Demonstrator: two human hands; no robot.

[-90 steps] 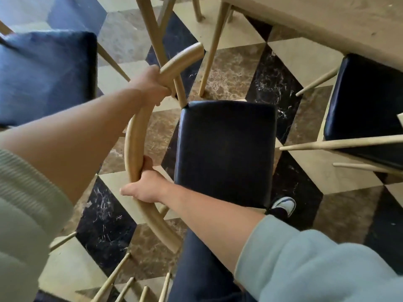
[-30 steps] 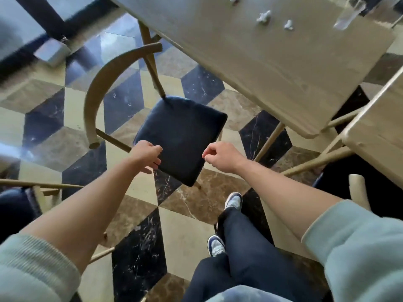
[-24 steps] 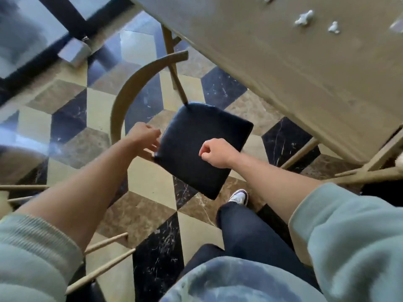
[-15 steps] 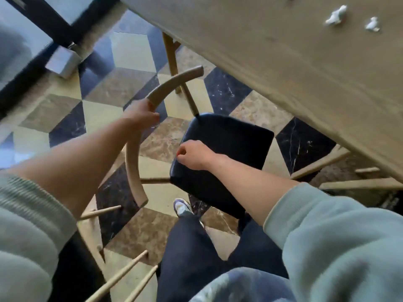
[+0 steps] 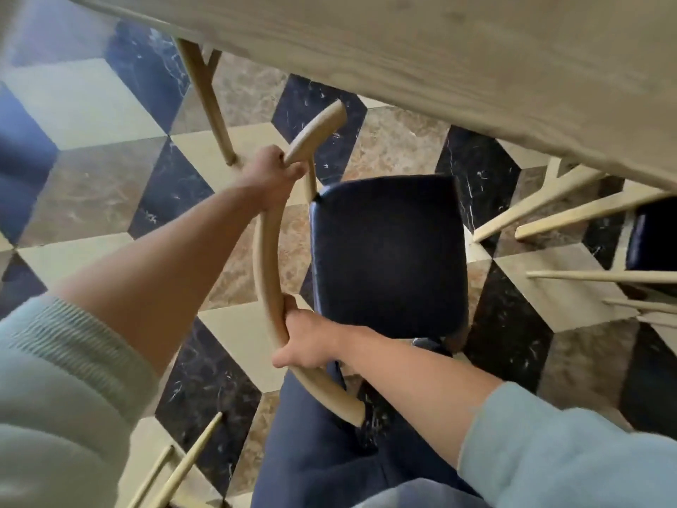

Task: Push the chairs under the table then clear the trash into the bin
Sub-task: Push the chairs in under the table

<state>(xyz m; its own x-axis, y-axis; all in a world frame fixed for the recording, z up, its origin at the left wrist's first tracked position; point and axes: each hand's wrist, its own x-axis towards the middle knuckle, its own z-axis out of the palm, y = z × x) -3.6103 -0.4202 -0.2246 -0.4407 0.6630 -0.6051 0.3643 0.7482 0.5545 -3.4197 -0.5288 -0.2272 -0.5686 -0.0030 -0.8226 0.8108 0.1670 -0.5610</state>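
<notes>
A wooden chair with a dark padded seat (image 5: 388, 251) and a curved pale backrest rail (image 5: 263, 258) stands below me, just outside the long edge of the wooden table (image 5: 439, 56). My left hand (image 5: 269, 174) grips the rail near its far end. My right hand (image 5: 307, 342) grips the same rail lower down, near me. The seat's far edge lies close to the table's edge. No trash or bin shows in this view.
A table leg (image 5: 207, 100) stands at the upper left. Another chair with a dark seat (image 5: 650, 240) and pale legs sits at the right under the table. Pale chair rungs (image 5: 183, 467) poke in at the bottom left. My legs (image 5: 322, 452) are right behind the chair.
Both hands have closed on the chair's backrest rail; half a second ago only the left touched it and the right was over the seat. The view has swung so the chair now faces the table.
</notes>
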